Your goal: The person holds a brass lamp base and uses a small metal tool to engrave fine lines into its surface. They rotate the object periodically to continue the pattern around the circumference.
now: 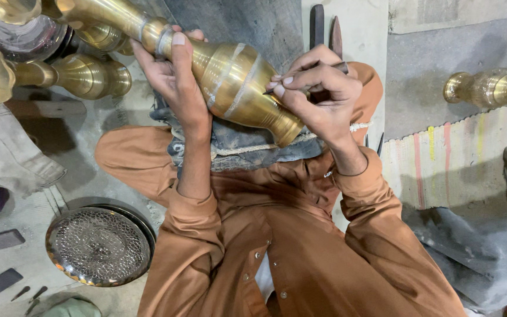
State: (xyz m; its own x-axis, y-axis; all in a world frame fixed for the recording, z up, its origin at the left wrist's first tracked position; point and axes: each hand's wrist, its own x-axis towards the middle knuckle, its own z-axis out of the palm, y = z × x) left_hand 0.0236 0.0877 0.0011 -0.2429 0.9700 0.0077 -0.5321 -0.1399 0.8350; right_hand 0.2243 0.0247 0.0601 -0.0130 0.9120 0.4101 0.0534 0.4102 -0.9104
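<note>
A tall brass vase (230, 76) lies tilted across my lap on a dark padded cloth (236, 144). My left hand (174, 82) grips its narrow neck, thumb on top. My right hand (318, 94) is closed around a thin dark engraving tool (277, 89), whose tip touches the vase's belly near its foot. Pale scored bands ring the vase's body.
More brass vases (83, 73) stand at the upper left, and another brass vase (488, 88) lies at the right. An engraved round metal plate (98, 246) rests on the floor at lower left, near small tools (27, 293). A striped mat (459, 158) lies to the right.
</note>
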